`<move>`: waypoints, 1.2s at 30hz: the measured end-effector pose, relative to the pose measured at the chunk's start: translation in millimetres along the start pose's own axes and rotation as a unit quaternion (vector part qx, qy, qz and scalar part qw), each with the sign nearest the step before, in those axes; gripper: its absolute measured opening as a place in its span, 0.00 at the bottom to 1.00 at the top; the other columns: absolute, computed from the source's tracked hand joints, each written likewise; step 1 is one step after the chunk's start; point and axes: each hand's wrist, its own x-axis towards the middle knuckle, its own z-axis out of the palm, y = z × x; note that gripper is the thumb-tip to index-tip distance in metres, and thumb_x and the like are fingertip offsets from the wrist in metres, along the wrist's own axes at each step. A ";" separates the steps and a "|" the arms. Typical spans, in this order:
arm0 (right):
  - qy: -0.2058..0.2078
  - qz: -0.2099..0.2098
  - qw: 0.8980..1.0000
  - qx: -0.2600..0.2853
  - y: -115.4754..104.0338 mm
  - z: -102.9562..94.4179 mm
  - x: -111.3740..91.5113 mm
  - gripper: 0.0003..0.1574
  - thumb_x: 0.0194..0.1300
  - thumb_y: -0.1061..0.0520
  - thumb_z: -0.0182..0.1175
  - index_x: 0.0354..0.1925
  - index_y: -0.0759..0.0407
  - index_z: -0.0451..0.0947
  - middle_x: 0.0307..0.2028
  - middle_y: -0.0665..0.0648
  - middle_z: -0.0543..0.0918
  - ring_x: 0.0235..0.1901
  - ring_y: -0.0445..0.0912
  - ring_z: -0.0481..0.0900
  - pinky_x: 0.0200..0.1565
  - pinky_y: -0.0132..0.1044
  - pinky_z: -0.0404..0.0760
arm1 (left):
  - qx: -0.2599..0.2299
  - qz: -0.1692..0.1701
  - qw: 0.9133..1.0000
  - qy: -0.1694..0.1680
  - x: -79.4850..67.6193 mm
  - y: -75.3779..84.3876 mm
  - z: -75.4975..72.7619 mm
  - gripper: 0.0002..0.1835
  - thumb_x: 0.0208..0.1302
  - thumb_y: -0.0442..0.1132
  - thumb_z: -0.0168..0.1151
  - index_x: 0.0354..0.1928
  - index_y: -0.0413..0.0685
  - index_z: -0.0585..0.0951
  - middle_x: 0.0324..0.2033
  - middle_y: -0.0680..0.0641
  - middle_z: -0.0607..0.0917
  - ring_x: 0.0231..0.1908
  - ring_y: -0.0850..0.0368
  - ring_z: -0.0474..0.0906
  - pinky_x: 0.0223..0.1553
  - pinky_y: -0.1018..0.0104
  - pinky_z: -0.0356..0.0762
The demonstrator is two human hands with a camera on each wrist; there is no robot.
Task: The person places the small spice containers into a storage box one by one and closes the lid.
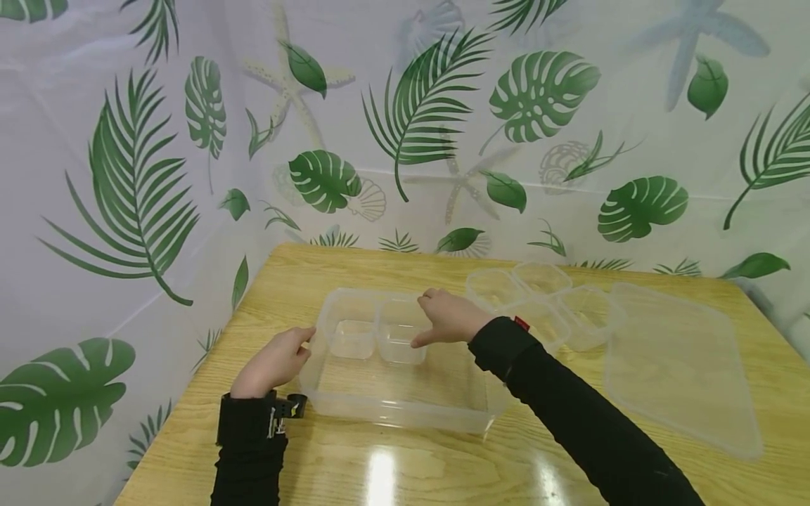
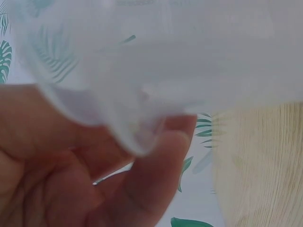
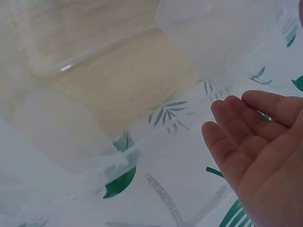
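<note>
A large clear plastic container (image 1: 405, 413) stands on the table, its wall also filling the top of the left wrist view. My left hand (image 1: 272, 364) pinches its left rim between thumb and fingers (image 2: 158, 175). Inside, two small clear boxes sit side by side against the back wall: the left box (image 1: 351, 343) and the right box (image 1: 400, 344). Over the right side of the right box is my right hand (image 1: 452, 318), thumb and fingers spread. Its fingers (image 3: 236, 142) are fairly straight in the right wrist view, with nothing held.
Several more small clear boxes (image 1: 588, 320) stand together to the right, behind my right forearm. A flat translucent lid (image 1: 683, 372) lies at the far right of the wooden table (image 1: 329, 467). A leaf-patterned cloth (image 1: 405, 211) hangs behind and to the left.
</note>
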 end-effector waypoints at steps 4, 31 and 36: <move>0.017 -0.006 1.000 0.007 5.6 -6.4 -6.0 0.51 0.51 0.38 0.61 0.59 0.73 0.60 0.56 0.69 0.66 0.56 0.57 0.64 0.55 0.45 0.63 | 0.005 -0.001 1.000 0.002 0.3 -1.0 0.4 0.22 0.63 0.28 0.47 0.60 0.29 0.62 0.53 0.31 0.70 0.48 0.42 0.71 0.43 0.54 0.71; 0.073 0.087 0.989 0.099 99.0 -10.3 -94.4 0.51 0.55 0.40 0.58 0.58 0.79 0.56 0.55 0.78 0.60 0.53 0.68 0.61 0.50 0.55 0.64 | -0.001 0.001 1.000 -0.003 -0.7 -0.4 -0.7 0.22 0.63 0.28 0.46 0.59 0.27 0.62 0.54 0.31 0.68 0.49 0.41 0.70 0.45 0.53 0.70; 0.093 0.101 0.986 0.094 112.7 0.2 -103.7 0.52 0.53 0.38 0.58 0.55 0.82 0.60 0.52 0.80 0.64 0.50 0.69 0.63 0.49 0.56 0.65 | -0.002 0.002 1.000 -0.003 -0.4 -0.6 -1.6 0.22 0.63 0.28 0.46 0.60 0.27 0.62 0.54 0.31 0.68 0.48 0.40 0.70 0.45 0.53 0.71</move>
